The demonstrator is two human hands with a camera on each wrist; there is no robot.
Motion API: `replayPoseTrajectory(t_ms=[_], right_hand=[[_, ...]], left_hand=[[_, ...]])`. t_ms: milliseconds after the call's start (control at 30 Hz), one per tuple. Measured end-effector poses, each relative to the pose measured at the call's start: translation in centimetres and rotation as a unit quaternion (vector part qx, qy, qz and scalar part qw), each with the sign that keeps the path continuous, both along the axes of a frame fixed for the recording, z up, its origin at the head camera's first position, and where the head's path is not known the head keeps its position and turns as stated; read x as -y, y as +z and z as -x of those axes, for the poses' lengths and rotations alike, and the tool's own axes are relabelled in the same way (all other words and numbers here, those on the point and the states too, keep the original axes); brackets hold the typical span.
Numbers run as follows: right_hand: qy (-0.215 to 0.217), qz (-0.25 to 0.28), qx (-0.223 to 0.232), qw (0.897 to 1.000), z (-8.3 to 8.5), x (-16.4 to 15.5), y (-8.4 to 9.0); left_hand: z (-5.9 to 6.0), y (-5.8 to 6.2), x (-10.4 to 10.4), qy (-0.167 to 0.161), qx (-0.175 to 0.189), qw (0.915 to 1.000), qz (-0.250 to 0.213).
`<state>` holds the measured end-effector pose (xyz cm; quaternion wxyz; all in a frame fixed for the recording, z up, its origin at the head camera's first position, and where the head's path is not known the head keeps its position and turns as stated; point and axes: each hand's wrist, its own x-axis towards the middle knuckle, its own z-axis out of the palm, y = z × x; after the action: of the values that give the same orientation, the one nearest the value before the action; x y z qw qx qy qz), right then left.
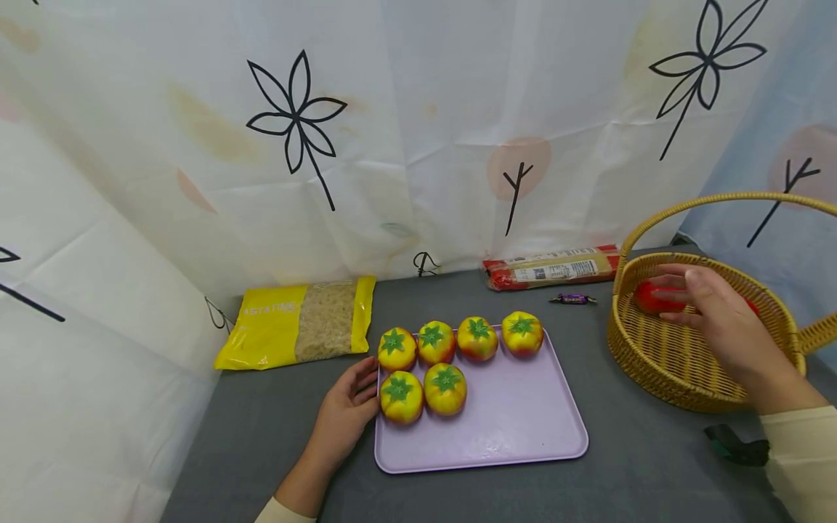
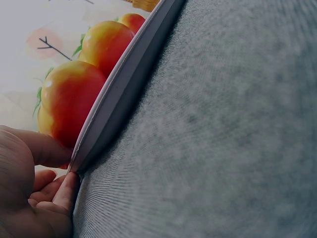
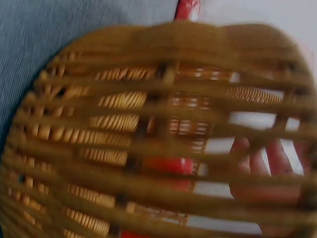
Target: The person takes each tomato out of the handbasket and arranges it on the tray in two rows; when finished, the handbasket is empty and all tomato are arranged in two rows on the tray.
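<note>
A lilac tray (image 1: 510, 428) lies on the grey table and carries several yellow-red toy tomatoes (image 1: 434, 363) with green tops. My left hand (image 1: 366, 388) is at the tray's left edge. In the left wrist view the thumb (image 2: 34, 148) lies over the tray rim (image 2: 124, 84) and the fingers tuck under it, next to the tomatoes (image 2: 69, 99). My right hand (image 1: 673, 287) reaches into a wicker basket (image 1: 654, 363) at the right, fingers stretched over a red object (image 1: 654, 299). The right wrist view is blurred: basket weave (image 3: 124, 124), the red object (image 3: 168, 166) and fingers (image 3: 257, 163) behind it.
A yellow bag of pasta (image 1: 297, 319) lies at the back left. A long red-ended spaghetti packet (image 1: 552, 267) lies along the back curtain, with a small purple sweet (image 1: 572, 298) in front of it. A dark object (image 1: 735, 444) sits near my right sleeve.
</note>
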<state>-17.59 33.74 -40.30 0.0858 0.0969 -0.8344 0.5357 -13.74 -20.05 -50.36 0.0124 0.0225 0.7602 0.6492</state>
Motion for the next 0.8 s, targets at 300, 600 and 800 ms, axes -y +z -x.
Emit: replayPoseTrajectory(t_ms=[300, 600, 800], right_hand=[[-0.073, -0.033, 0.023, 0.997, 0.2, -1.8, -0.7], [-0.145, -0.033, 0.023, 0.989, -0.2, -3.2, -1.2], [-0.187, -0.023, 0.019, 0.982, -0.4, -3.8, -1.3]], left_hand=[[0.0, 0.1, 0.0, 0.005, 0.013, 0.9999, -0.004], [-0.2, 0.2, 0.0, 0.0, 0.006, 1.0, -0.006], [-0.1, 0.1, 0.0, 0.0, 0.008, 0.9999, -0.008]])
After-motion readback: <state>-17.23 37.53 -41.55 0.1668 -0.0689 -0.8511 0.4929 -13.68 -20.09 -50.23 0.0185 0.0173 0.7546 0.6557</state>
